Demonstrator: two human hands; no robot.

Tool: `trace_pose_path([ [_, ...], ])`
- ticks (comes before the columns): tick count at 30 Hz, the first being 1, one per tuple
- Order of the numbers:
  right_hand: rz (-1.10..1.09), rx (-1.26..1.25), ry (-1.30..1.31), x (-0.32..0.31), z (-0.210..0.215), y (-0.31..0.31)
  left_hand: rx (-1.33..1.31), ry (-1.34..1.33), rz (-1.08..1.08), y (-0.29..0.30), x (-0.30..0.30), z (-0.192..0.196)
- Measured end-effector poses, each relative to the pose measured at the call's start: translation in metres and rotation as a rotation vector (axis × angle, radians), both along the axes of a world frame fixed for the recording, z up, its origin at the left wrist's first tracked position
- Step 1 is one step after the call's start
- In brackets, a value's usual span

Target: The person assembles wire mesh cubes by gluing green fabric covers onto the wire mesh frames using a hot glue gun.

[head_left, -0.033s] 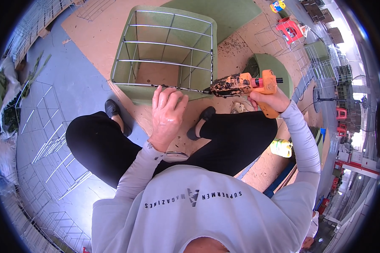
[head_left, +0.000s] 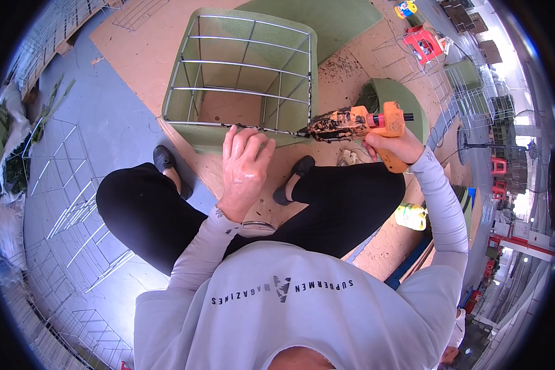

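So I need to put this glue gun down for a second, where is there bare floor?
Bare grey floor lies left of the green-lined wire frame box, beyond the left shoe. Right of the orange glue gun, wire racks and stools crowd.

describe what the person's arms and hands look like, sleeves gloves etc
Both arms wear long, close-fitting pale grey sleeves down to the wrists. The left hand and right hand are bare, with no gloves. A small dark mark shows at the left wrist; what it is cannot be told.
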State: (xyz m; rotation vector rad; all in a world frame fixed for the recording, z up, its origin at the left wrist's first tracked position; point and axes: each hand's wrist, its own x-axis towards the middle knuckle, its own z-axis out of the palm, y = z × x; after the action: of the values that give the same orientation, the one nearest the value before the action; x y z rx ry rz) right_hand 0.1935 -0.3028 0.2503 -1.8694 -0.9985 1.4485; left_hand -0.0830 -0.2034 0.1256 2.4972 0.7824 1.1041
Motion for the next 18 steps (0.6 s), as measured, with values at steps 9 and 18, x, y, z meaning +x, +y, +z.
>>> trace_pose_path([
  [9,0.024,0.023,0.062,-0.007,0.001,0.009,0.001,0.011,-0.017,0.0,0.0,0.002],
  [18,0.051,0.019,0.077,-0.015,-0.003,0.015,-0.002,0.016,-0.006,0.0,-0.001,0.004],
])
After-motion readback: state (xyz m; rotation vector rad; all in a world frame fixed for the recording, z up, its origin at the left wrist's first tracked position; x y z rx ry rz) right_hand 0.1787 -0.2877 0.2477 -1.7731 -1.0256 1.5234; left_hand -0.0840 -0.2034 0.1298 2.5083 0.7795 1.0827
